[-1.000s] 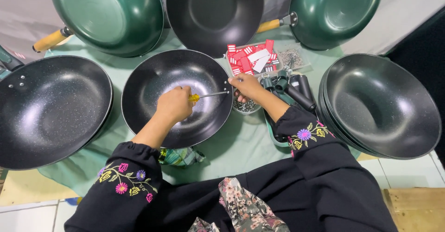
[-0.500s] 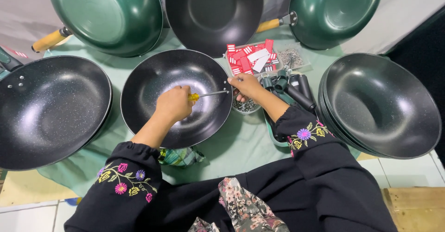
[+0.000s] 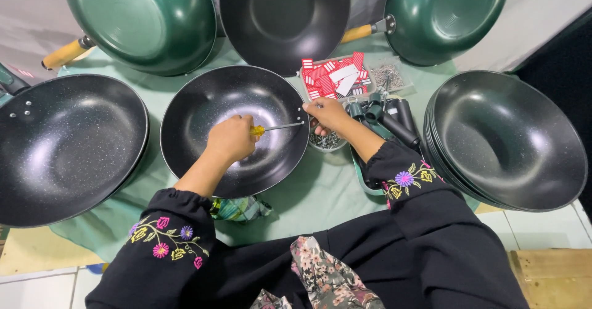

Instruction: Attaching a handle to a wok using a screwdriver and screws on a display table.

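Item: black wok [image 3: 234, 130], centre of frame, on green-covered tabletop [image 3: 320, 198].
I see my left hand [image 3: 231, 137] with grip closed around a yellow-handled screwdriver [image 3: 277, 127] inside the wok, shaft pointing at its right rim; my right hand [image 3: 330, 115] pinches that rim, above a small bowl of screws [image 3: 327, 141].

Looks like a small cookware assembly workshop on a tiled floor: handle-less black woks stacked at right [image 3: 512, 139], green pans [image 3: 145, 19] along the top, loose black handles [image 3: 394, 121] and a screw tray [image 3: 387, 74] mid-frame (green cloth [image 3: 320, 192] as workbench).
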